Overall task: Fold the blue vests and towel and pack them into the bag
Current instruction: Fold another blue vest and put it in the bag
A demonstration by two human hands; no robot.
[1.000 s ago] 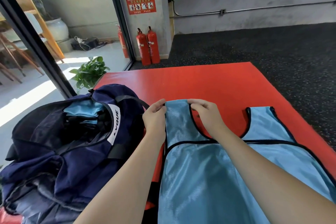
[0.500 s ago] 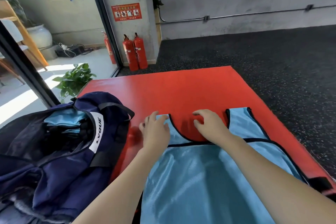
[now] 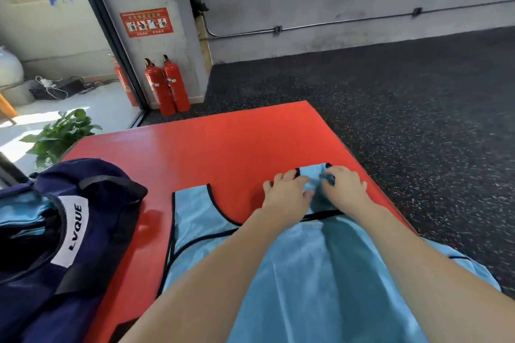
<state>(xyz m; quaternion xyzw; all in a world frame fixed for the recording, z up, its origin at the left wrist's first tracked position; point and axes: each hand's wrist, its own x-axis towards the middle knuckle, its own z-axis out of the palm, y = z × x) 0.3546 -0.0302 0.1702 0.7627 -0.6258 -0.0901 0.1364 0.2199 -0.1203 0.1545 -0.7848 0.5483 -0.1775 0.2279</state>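
From the head camera, a light blue vest (image 3: 306,273) with black trim lies flat on a red mat (image 3: 223,147). Its long axis runs from the person outward, with the shoulder straps pointing away toward the far edge of the mat and the body of the garment spreading back under the forearms. The strap on the left lies flat and free; the strap on the right sits under both hands.

The left hand (image 3: 287,189) rests palm down on the inner edge of that strap, with its fingers curled over the trim. The right hand (image 3: 345,185) sits just beside it on the outer edge, fingers bent and bunching the fabric. The two hands are close together with a narrow strip of blue cloth between them.

To the left, a navy bag (image 3: 83,245) stands open on the mat's edge, with blue fabric visible inside. A white label on its rim reads "LVQUE".

Farther back, two red fire extinguishers (image 3: 167,86) stand against a concrete pillar that carries a red sign (image 3: 147,22), its writing too small to read. A potted plant (image 3: 60,136) sits beyond the bag.
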